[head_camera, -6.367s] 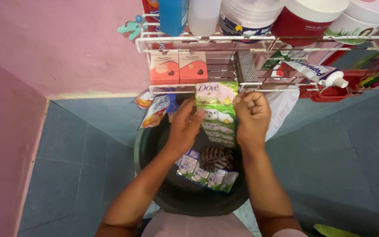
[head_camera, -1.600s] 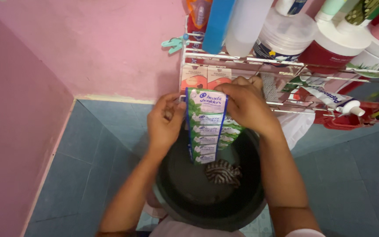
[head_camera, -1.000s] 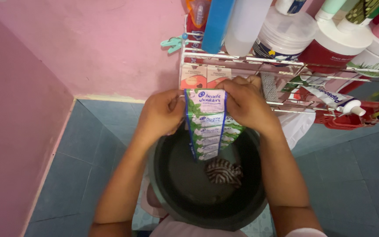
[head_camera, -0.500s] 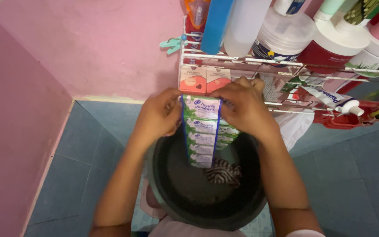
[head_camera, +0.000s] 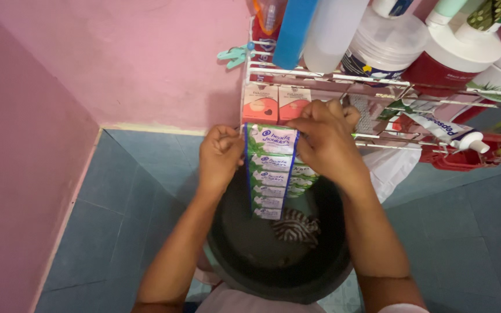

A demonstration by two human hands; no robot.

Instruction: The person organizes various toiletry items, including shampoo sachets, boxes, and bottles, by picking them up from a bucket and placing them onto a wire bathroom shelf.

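Wire rack (head_camera: 320, 78) w/ bottles & jars blocking overhead; sachet strip (head_camera: 271, 174) hanging across black basin (head_camera: 244, 255) mouth. Open floor (head_camera: 129, 191) left, pink wall (head_camera: 18, 174) beyond.

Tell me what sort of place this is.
Probably a home bathroom or washing corner: a white wire rack loaded with bottles and tubs, a toothpaste tube, blue floor tiles and a black basin below.

The scene is evenly and softly lit, without glare. Slight blur is seen throughout. Lines are bent at the edges.
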